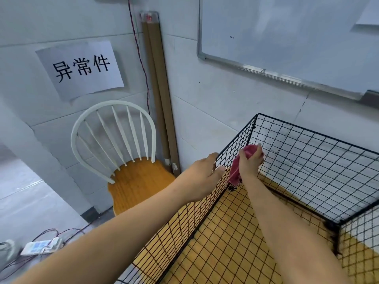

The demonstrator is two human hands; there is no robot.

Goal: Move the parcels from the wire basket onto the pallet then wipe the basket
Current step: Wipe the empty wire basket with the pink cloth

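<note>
A black wire basket [320,160] stands against the wall at the right, with no parcels visible inside and a yellow wooden bottom showing through its mesh. My left hand [202,173] grips the top edge of the basket's left panel, fingers outside and thumb over the wire. My right hand [249,162] is inside the basket and holds a pink cloth [235,171] against the inner side of that left panel near the far corner. No pallet is in view.
A chair [123,160] with a white spindle back and wooden seat stands just left of the basket. Brown cardboard tubes [160,95] lean in the wall corner. A power strip [41,245] with cables lies on the floor at lower left. A whiteboard [287,37] hangs above the basket.
</note>
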